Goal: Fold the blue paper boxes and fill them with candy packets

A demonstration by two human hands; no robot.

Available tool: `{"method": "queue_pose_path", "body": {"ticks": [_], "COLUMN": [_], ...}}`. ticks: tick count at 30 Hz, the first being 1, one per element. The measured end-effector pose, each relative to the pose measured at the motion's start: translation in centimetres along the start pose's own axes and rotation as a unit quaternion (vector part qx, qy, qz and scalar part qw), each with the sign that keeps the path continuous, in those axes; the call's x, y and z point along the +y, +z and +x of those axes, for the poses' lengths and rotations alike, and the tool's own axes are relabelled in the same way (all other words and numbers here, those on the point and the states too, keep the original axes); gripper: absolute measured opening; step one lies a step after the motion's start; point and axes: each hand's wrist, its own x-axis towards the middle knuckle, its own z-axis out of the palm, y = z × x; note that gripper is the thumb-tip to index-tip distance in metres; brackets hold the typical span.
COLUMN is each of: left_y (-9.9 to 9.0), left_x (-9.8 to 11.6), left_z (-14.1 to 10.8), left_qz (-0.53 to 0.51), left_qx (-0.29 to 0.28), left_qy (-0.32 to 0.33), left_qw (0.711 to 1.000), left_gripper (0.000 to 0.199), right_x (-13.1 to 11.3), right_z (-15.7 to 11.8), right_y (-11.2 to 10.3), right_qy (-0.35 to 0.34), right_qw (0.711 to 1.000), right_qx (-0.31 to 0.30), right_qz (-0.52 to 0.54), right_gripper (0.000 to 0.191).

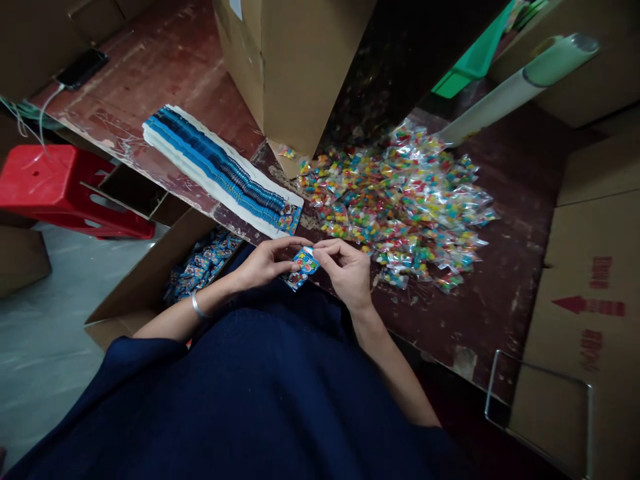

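Note:
Between both hands, close to my body at the table's edge, is a small blue printed packet (306, 264) with colourful pictures. My left hand (267, 262) pinches its left side, thumb on the printed face. At its upper right corner the thumb and fingers of my right hand (346, 270) are closed on it. Just beyond lies a long fanned row of blue-and-white printed packets (220, 170). To the right spreads a heap of small clear bags of coloured candies (400, 207). Below my left forearm, an open cardboard box (135, 287) holds many filled blue packets (203, 263).
A tall cardboard box (305, 67) stands on the dark red table (175, 47) behind the packets. A pale tube (520, 90) and green basket (473, 60) are at back right. A phone (83, 69) with a cable lies far left, above a red stool (45, 180). Cartons (590, 267) flank the right.

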Motion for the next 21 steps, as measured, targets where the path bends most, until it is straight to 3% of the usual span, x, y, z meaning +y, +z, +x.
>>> {"method": "queue_pose_path", "body": {"ticks": [6, 12, 17, 19, 21], "left_y": [-0.6, -1.0, -0.9, -1.8, -3.7], "left_x": [0.2, -0.7, -0.6, 0.1, 0.9], "left_z": [0.0, 0.0, -0.2, -0.4, -0.7], "left_qz": [0.076, 0.014, 0.029, 0.051, 0.116], "left_qx": [0.022, 0.016, 0.012, -0.01, -0.067], "left_qy": [-0.009, -0.014, -0.029, -0.035, -0.052], "left_qw": [0.997, 1.0, 0.999, 0.998, 0.99], "left_gripper": [0.053, 0.05, 0.041, 0.037, 0.033], "right_x": [1.1, 1.0, 1.6, 1.9, 2.3], "right_z": [1.0, 0.3, -0.2, -0.3, -0.1], "right_y": [0.7, 1.2, 0.9, 0.7, 0.8], "right_qy": [0.031, 0.031, 0.063, 0.041, 0.018], "right_qw": [0.999, 0.999, 0.997, 0.995, 0.988], "right_qx": [0.007, -0.014, -0.047, -0.092, -0.153], "right_qz": [-0.014, 0.021, 0.021, 0.011, -0.004], "right_gripper": [0.024, 0.027, 0.031, 0.032, 0.033]}}
